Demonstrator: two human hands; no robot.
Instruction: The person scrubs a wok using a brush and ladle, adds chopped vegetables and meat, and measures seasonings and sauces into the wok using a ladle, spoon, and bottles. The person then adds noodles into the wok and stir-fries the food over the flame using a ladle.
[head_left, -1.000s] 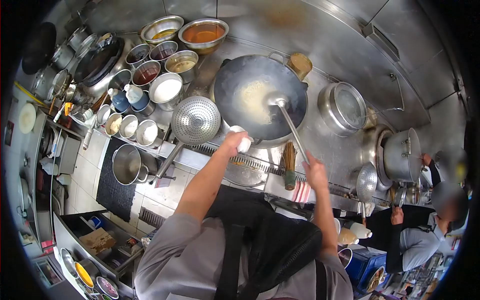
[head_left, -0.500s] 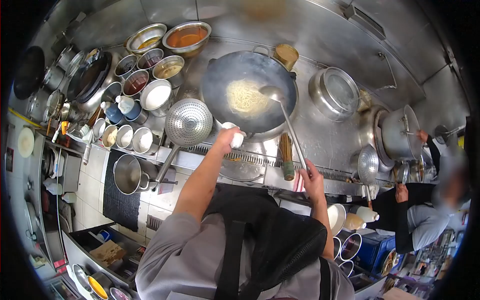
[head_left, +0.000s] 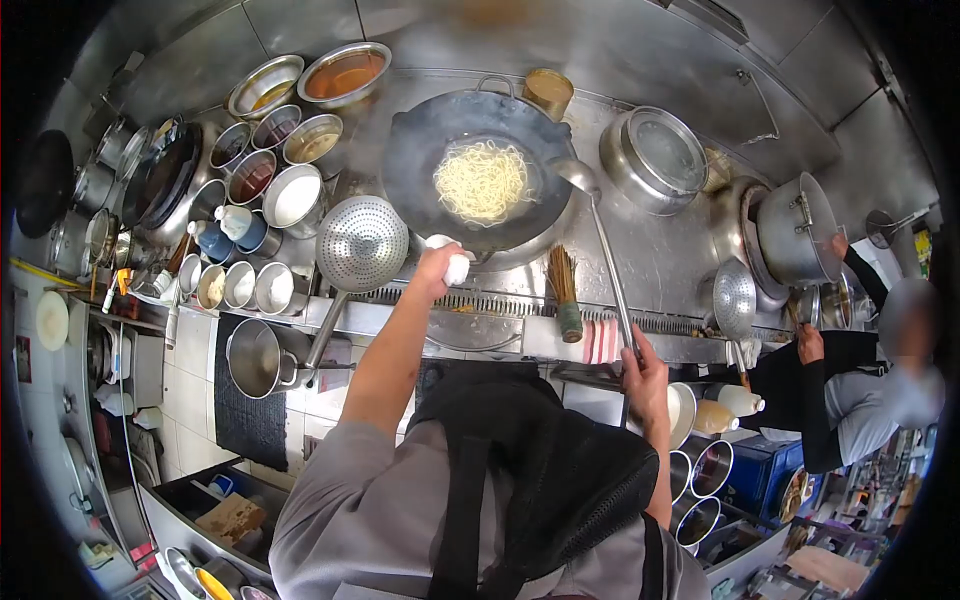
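My left hand (head_left: 440,271) is closed around a white cloth (head_left: 456,266) at the near edge of a large dark wok (head_left: 408,175); the wok's near handle is mostly hidden there. Pale noodles (head_left: 484,182) lie in the middle of the wok, with light steam over them. My right hand (head_left: 645,372) grips the long handle of a metal ladle (head_left: 603,240). The ladle's bowl is at the wok's right rim, apart from the noodles. Between my hands, a bamboo brush (head_left: 564,300) with a green-wrapped end lies near the counter edge.
Left of the wok rests a perforated strainer (head_left: 362,243), near several metal seasoning containers (head_left: 293,198). A lidded steel pot (head_left: 655,160) stands to the right. A striped towel (head_left: 600,341) lies at the front edge. At far right, another person (head_left: 850,370) works beside a large pot (head_left: 797,228).
The ladle has moved right, from beside the noodles to the wok's rim, and my right hand has drawn back toward me. The noodles are spread wider. The whole view has shifted slightly.
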